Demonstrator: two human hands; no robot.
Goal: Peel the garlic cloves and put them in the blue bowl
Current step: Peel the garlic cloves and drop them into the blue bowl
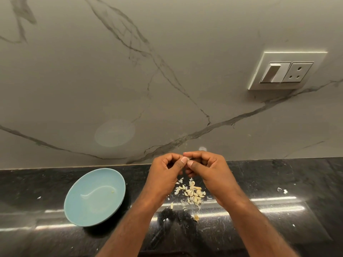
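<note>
At the table [278, 179] rear edge, we pinch a garlic clove [189, 159] between curled fingers [194, 165] of left hand [165, 175] and right hand [213, 173]. Blue bowl [74, 206] stands to their left.

bowl [89, 210] left of garlic pile [194, 194], both on counter [269, 182], wall [111, 71] behind

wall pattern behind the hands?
Wall: pale marble look with dark grey veins. Head view.

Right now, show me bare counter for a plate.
Bare counter lies left of the blue bowl, and right of the right hand up to the stray skins. Crowded: the garlic pile between it and the left hand.
</note>
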